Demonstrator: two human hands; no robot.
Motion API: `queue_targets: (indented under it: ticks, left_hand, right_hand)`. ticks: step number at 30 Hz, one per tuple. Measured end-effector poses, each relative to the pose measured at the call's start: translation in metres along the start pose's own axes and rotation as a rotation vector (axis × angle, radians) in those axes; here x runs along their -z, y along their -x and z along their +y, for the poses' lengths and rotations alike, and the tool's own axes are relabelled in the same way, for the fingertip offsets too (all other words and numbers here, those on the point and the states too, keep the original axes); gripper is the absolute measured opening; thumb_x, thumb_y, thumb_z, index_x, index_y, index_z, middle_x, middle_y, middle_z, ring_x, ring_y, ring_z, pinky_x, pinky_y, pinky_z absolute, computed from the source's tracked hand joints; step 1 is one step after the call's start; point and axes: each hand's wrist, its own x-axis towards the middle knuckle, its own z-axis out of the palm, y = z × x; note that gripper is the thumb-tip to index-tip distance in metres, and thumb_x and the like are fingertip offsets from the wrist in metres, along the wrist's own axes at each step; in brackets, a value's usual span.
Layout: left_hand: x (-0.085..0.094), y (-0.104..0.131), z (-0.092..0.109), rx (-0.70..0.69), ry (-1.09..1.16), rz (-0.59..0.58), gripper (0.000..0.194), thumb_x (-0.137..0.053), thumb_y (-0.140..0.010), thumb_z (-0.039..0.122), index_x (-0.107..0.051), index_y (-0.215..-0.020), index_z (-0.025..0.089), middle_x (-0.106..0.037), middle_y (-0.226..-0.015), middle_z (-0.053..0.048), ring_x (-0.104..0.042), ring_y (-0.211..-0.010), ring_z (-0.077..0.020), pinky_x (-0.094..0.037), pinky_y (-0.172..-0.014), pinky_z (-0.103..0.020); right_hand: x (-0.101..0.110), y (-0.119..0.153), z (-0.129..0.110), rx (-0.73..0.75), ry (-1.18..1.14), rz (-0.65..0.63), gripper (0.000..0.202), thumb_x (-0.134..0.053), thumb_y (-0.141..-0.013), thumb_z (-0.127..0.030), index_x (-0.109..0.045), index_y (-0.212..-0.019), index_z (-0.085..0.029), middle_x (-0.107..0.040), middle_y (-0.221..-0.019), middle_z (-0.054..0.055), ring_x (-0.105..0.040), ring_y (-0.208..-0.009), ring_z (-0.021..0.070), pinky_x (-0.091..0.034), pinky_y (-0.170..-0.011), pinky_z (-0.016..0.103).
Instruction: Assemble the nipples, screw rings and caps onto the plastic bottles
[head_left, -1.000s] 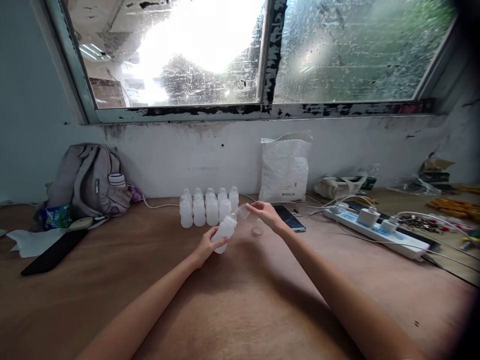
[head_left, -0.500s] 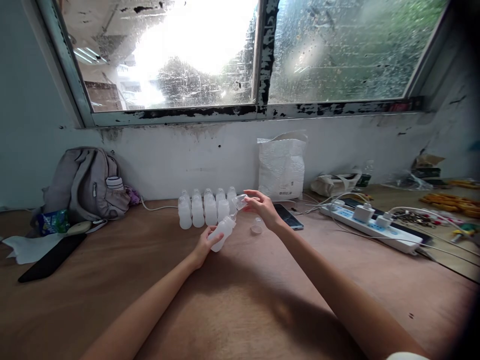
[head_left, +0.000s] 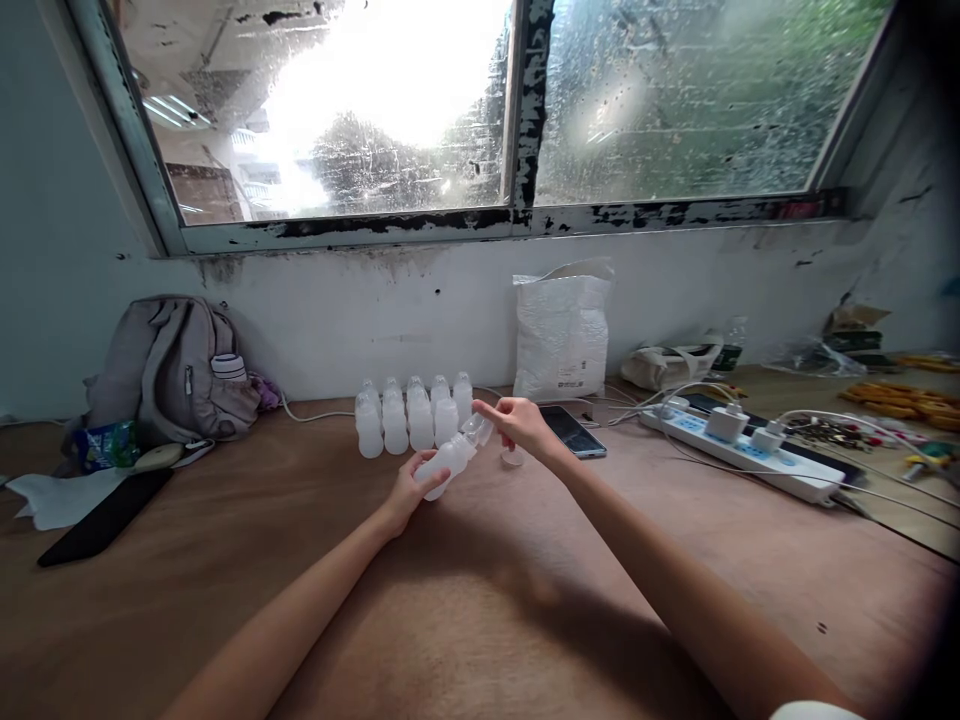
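Observation:
My left hand [head_left: 409,492] is wrapped around a translucent white squeeze bottle [head_left: 444,468], tilted with its top up toward the right. A clear cap [head_left: 478,430] now sits over the bottle's tip, and my right hand [head_left: 517,425] grips it between thumb and fingers. Below that hand another clear round cap [head_left: 512,458] lies on the table, partly hidden by the fingers. Just behind, several similar capped bottles [head_left: 395,430] stand upright in rows.
Against the wall stands a white plastic bag [head_left: 562,335]. A phone [head_left: 572,432] lies right of my hand, and a power strip [head_left: 742,455] with plugs and cables is farther right. On the left are a grey backpack [head_left: 169,370] and a black flat case [head_left: 105,517].
My right hand has lowered the clear cap down and left onto the tip of the bottle. The left hand holds the bottle almost in the same place.

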Motion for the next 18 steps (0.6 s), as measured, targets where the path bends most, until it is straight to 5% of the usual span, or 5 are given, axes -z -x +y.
queue_targets:
  ticks: [7, 10, 13, 15, 18]
  left_hand:
    - [-0.001, 0.001, 0.002, 0.014, 0.032, -0.001, 0.042, -0.068, -0.062, 0.038, -0.059, -0.096, 0.016, -0.06, -0.084, -0.003, -0.054, -0.07, -0.0148, -0.042, -0.059, -0.022]
    - [-0.001, 0.001, 0.003, 0.032, 0.065, -0.012, 0.043, -0.068, -0.062, 0.039, -0.058, -0.097, 0.016, -0.06, -0.082, -0.003, -0.054, -0.066, -0.0133, -0.041, -0.055, -0.021]
    - [0.0, 0.0, 0.003, 0.048, 0.098, -0.014, 0.043, -0.065, -0.064, 0.042, -0.057, -0.098, 0.016, -0.059, -0.084, -0.004, -0.053, -0.064, -0.0127, -0.04, -0.052, -0.02]
    - [0.0, -0.001, 0.003, 0.057, 0.112, -0.011, 0.044, -0.063, -0.066, 0.044, -0.057, -0.098, 0.015, -0.059, -0.085, -0.005, -0.053, -0.063, -0.0125, -0.04, -0.051, -0.02]
    - [0.0, -0.001, 0.003, 0.063, 0.115, -0.012, 0.044, -0.064, -0.065, 0.044, -0.058, -0.097, 0.014, -0.059, -0.083, -0.005, -0.053, -0.062, -0.0123, -0.039, -0.05, -0.02]
  right_hand:
    - [-0.005, 0.0, 0.001, 0.015, 0.217, -0.132, 0.06, -0.048, -0.064, -0.07, -0.05, -0.043, -0.014, -0.045, -0.035, 0.0, -0.038, -0.025, 0.0071, -0.026, -0.029, 0.019]
    - [0.002, 0.002, -0.004, -0.035, 0.13, -0.273, 0.052, -0.053, -0.066, -0.065, -0.062, -0.069, -0.013, -0.059, -0.055, 0.004, -0.049, -0.033, 0.0103, -0.033, -0.029, 0.019]
    - [0.011, 0.005, -0.01, 0.009, -0.091, -0.494, 0.049, -0.063, -0.067, -0.05, -0.056, -0.106, -0.021, -0.062, -0.091, 0.006, -0.061, -0.064, 0.0156, -0.048, -0.043, 0.02]
    - [0.015, 0.006, -0.012, 0.059, -0.186, -0.58, 0.05, -0.068, -0.065, -0.04, -0.055, -0.109, -0.022, -0.059, -0.102, 0.006, -0.06, -0.078, 0.0171, -0.053, -0.056, 0.023]
    - [0.016, 0.005, -0.01, 0.06, -0.208, -0.57, 0.043, -0.069, -0.064, -0.037, -0.06, -0.101, -0.016, -0.061, -0.094, 0.007, -0.061, -0.074, 0.0166, -0.053, -0.062, 0.026]
